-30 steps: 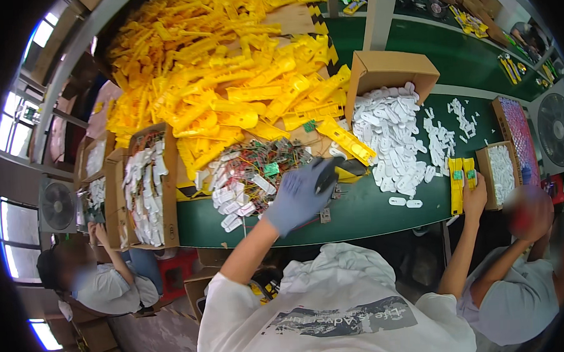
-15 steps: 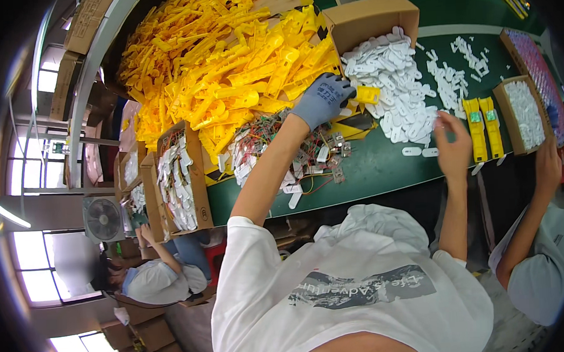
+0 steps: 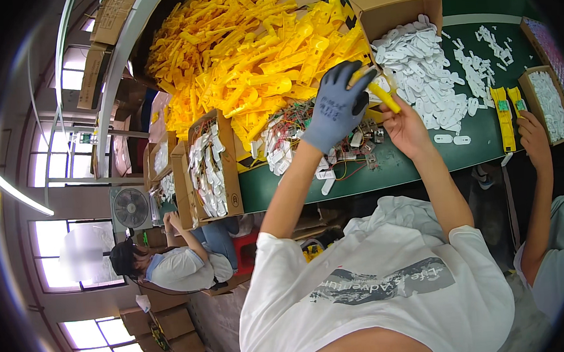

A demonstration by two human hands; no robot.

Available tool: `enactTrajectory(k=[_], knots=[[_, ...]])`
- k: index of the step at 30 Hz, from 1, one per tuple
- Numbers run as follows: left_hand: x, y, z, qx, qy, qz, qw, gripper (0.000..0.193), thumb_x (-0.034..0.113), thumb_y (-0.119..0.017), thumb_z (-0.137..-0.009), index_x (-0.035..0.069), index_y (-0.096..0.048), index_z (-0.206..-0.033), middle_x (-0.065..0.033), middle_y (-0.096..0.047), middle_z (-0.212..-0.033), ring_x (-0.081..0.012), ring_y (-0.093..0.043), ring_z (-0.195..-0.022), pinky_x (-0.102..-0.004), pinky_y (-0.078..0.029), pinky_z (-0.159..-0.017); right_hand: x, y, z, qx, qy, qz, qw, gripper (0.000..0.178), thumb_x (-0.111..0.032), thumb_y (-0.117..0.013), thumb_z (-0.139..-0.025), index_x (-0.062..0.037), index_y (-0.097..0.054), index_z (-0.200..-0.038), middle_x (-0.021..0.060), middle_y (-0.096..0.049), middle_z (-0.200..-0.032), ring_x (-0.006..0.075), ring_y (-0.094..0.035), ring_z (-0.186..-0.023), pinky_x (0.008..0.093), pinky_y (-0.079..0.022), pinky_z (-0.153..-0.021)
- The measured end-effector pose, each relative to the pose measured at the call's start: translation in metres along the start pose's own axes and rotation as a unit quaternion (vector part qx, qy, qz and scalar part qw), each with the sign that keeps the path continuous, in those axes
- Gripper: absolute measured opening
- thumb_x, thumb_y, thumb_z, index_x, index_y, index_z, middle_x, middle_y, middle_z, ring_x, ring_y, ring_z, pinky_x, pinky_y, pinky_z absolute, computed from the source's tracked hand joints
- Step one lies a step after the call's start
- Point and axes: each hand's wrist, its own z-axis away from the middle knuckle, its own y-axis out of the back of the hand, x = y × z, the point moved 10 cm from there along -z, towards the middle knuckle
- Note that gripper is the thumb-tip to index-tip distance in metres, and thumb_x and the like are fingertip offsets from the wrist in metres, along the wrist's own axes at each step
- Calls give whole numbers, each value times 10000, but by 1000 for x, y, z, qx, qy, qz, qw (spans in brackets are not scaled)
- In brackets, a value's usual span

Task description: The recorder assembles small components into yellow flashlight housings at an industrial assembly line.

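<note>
A long yellow plastic shell (image 3: 385,100) is held up between my two hands over the near part of the bench. My left hand (image 3: 337,107), in a grey glove with black fingertips, is closed on its upper end. The bare fingers of my right hand (image 3: 408,129) pinch its lower end. Behind it lies a heap of white oval plastic pieces (image 3: 419,69), spilling from an open cardboard box (image 3: 395,6). Partly hidden by my left wrist is a pile of wired small parts (image 3: 286,135). Beyond spreads a large heap of yellow shells (image 3: 245,64).
Two white ovals (image 3: 451,139) lie apart near the green bench's edge (image 3: 414,170). To the right, a co-worker's hand (image 3: 533,137) touches one of two yellow shells (image 3: 503,119), beside a box of white pieces (image 3: 546,104). A carton of wired white parts (image 3: 213,166) stands left.
My right hand has moved left from the white pieces and now grips the yellow shell. My left hand has turned the shell steeper. The co-worker's hand has reached a yellow shell.
</note>
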Motion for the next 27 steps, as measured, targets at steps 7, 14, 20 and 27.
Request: enactTrajectory(k=[7, 14, 20, 27], knots=[[-33, -40, 101, 215, 371, 631, 646, 448, 227, -470, -925, 22, -330, -1298, -94, -490, -1159, -165, -485, -1078, -312, -385, -938, 9, -14, 23, 32, 45, 203, 978, 391, -302, -508, -907, -15, -501, -1173, 16, -553, -730, 62, -478, -549, 187, -401, -492], [-15, -62, 200, 430, 480, 648, 406, 278, 284, -510, -894, 77, -466, -1075, -61, -564, -876, -194, -573, -788, -320, -486, -717, 9, -81, 50, -131, 183, 654, 722, 327, -299, -567, -850, -68, -590, -1080, 92, -595, -645, 234, -565, -532, 323, -452, -525], [9, -81, 239, 356, 514, 666, 408, 282, 251, -525, -888, 101, -437, -1110, -95, -559, -861, -217, -579, -770, -339, -501, -666, -57, -110, -60, -25, 366, 736, 569, 157, -169, -595, -791, -21, -623, -839, 102, -619, -705, 224, -602, -632, 341, -466, -551], [42, -82, 226, 308, 478, 704, 426, 277, 78, -527, -867, 70, -402, -1114, -106, -554, -886, -224, -585, -774, -353, -508, -688, 26, -101, -143, -106, 251, 929, 249, 125, -75, -591, -689, -31, -646, -792, 151, -613, -824, 286, -632, -750, 390, -513, -615]])
